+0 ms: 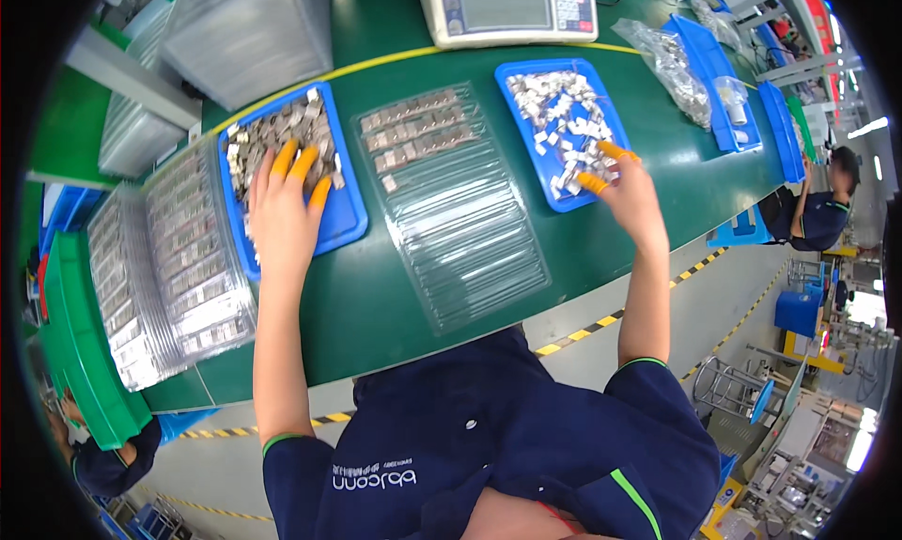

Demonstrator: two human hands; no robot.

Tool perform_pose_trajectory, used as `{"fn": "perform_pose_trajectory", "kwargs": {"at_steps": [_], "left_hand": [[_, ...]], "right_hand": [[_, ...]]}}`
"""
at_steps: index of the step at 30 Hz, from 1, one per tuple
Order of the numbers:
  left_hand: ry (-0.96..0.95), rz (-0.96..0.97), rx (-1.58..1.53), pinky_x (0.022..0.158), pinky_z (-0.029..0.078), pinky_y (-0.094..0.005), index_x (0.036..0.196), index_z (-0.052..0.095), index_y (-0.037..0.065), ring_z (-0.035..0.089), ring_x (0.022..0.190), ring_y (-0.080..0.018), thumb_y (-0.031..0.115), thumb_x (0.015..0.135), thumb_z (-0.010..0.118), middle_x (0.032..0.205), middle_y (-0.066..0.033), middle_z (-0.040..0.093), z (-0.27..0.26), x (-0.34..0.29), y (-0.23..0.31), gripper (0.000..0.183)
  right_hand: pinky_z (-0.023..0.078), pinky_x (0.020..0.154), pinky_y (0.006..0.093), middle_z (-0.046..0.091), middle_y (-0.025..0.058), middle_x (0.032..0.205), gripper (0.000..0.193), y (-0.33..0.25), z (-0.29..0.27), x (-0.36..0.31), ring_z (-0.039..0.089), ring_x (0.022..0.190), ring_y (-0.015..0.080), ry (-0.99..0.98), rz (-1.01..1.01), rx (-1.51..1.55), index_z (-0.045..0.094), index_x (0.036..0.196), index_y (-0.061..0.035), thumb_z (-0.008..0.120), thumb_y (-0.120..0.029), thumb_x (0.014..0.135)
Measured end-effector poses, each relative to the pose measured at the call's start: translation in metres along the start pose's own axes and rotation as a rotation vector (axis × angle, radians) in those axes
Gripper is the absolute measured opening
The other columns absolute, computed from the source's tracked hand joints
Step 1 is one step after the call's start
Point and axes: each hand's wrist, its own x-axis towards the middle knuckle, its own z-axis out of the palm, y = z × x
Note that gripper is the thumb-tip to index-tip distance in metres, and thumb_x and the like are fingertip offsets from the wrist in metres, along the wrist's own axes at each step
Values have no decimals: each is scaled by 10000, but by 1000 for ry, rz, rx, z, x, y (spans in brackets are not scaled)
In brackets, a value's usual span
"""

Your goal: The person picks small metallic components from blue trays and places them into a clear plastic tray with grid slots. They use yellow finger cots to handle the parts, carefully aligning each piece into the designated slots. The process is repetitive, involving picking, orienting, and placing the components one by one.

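Yellow finger covers sit on the fingertips of both hands. My left hand (286, 211) rests over a blue tray (349, 223) at the left, its fingers spread on a heap of small grey metal-looking parts (246, 155). My right hand (631, 194) reaches into a second blue tray (519, 155) of small white connector-like pieces (564, 94); its thumb and forefinger are apart among the pieces. Between the trays lies a clear plastic blister tray (470, 249). Its far rows hold small grey parts (423, 136), with one piece (389, 182) alone in the row below.
A scale (507, 14) stands at the back. Stacked filled blister trays (178, 249) and a green bin (85, 343) are at left. Plastic bags (672, 70) and more blue trays (695, 70) lie at right. Other people (822, 207) sit farther off.
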Motion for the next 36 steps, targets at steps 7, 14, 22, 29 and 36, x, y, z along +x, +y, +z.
{"fn": "perform_pose_trajectory", "kwargs": {"at_steps": [7, 14, 22, 29, 36], "left_hand": [[88, -19, 7, 966, 406, -394, 906, 683, 42, 564, 1084, -267, 128, 729, 694, 1036, -112, 654, -6, -7, 3, 197], [192, -163, -196, 886, 459, -362, 891, 701, 32, 613, 962, -256, 88, 730, 697, 983, -100, 671, -9, -7, 11, 170], [138, -610, -1084, 721, 492, -234, 1104, 628, -32, 605, 823, -124, 30, 841, 622, 965, -85, 656, -22, -13, 11, 271], [5, -792, -1630, 766, 542, -264, 1241, 487, -40, 620, 1017, -267, 35, 898, 523, 1142, -165, 592, -22, -24, 39, 353], [115, -870, -1769, 793, 539, -285, 1189, 512, -56, 629, 1001, -263, 63, 913, 523, 1121, -172, 600, -9, -23, 70, 301]], "right_hand": [[476, 831, 400, 593, 206, 1031, 371, -4, 33, 34, 589, 926, 351, 130, -20, -11, 659, 1005, -55, 763, -142, 659], [495, 699, 396, 635, 161, 885, 185, -16, 28, 40, 615, 771, 325, 231, -8, -19, 699, 861, -60, 722, -95, 682], [518, 620, 239, 657, 92, 805, 351, -30, 28, 41, 614, 686, 125, 432, -20, 591, 568, 1166, -18, 653, -48, 826], [559, 663, 264, 653, 126, 894, 275, -57, 40, 39, 643, 689, 172, 127, 55, 1036, 607, 1088, 72, 629, 21, 820], [519, 887, 362, 589, 154, 1083, 323, -94, 45, 28, 608, 896, 167, -447, 35, 1262, 513, 1180, 105, 532, -65, 906]]}}
